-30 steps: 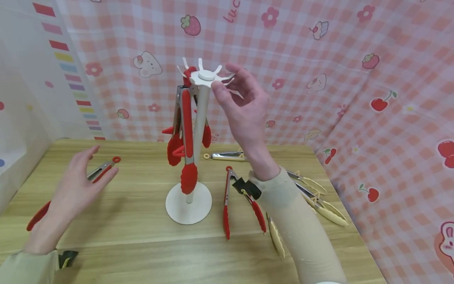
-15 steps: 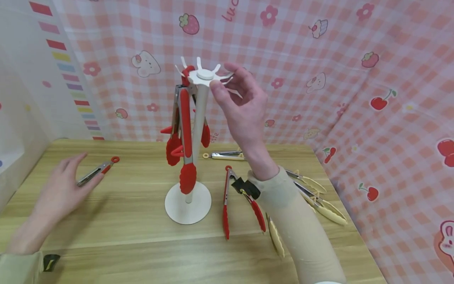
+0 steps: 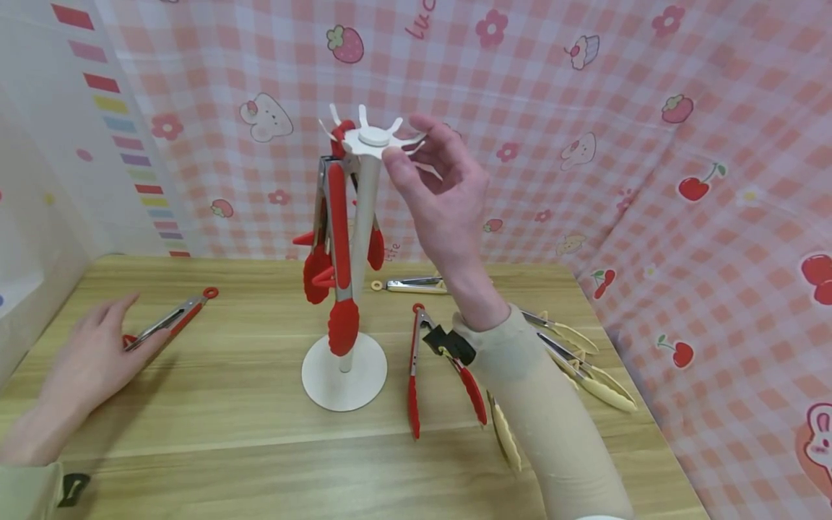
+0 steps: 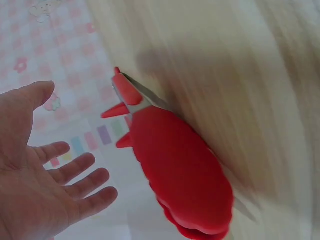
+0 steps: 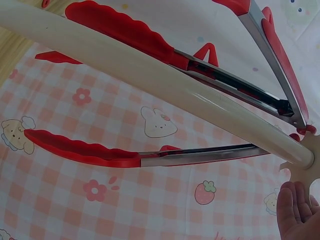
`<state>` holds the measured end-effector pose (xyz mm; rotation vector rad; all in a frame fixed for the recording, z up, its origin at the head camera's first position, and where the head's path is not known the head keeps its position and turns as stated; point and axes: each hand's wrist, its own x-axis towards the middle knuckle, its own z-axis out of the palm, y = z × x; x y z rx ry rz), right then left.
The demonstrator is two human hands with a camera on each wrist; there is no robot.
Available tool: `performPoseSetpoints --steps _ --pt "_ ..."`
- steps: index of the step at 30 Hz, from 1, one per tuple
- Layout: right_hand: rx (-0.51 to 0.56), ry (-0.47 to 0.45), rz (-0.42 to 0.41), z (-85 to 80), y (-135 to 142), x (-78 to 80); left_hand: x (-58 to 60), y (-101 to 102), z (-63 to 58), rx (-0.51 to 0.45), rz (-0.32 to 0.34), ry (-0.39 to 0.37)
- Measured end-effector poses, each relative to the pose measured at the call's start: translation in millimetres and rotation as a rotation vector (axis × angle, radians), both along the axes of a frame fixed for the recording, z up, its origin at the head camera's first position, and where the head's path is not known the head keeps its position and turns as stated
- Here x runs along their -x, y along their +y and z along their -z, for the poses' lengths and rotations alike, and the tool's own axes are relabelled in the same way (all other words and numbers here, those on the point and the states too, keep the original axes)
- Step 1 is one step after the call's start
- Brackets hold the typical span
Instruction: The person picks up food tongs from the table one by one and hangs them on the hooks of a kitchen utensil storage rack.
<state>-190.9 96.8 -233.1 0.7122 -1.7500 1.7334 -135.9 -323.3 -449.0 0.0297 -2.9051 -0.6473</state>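
Head view: we have the left hand [image 3: 91,361] over a pair of loose red tongs [image 3: 185,318] on the left of the wood-look table [image 3: 260,448]. Left wrist view puts that hand just beside the tongs, fingers spread and relaxed, a gap between; it has hold of nothing.

Looks: silvery metal arms, red grip strips, red ring at the far end, small pointed red tabs along one side. Head is a broad, matte red oval with scalloped edges, its two halves lying close together.

Right hand [image 3: 448,188] is on the white stand [image 3: 366,209]: fingers curled at the hooked top, thumb against the rim, so we read a light pinch. Stand is upright, slim round pole, flat disc base. At least three hung red tongs [image 3: 342,328] hang heads down off its hooks, same red and metal.

Right of the base we see splayed red tongs [image 3: 414,361], legs wide; further right, pale yellow tongs [image 3: 598,383].
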Motion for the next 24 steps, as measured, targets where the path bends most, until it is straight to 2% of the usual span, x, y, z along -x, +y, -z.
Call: performPoseSetpoints --steps 11,18,24 --pt "0.002 0.013 0.004 0.3 -1 0.6 -0.3 -12 8.4 0.034 -0.013 -0.068" --pt "-0.001 0.016 0.005 0.1 0 0.4 1.6 -16 11.1 0.080 -0.011 -0.158" --pt "0.003 0.008 -0.001 0.2 -1 0.2 2.0 -18 13.0 0.090 -0.017 -0.207"
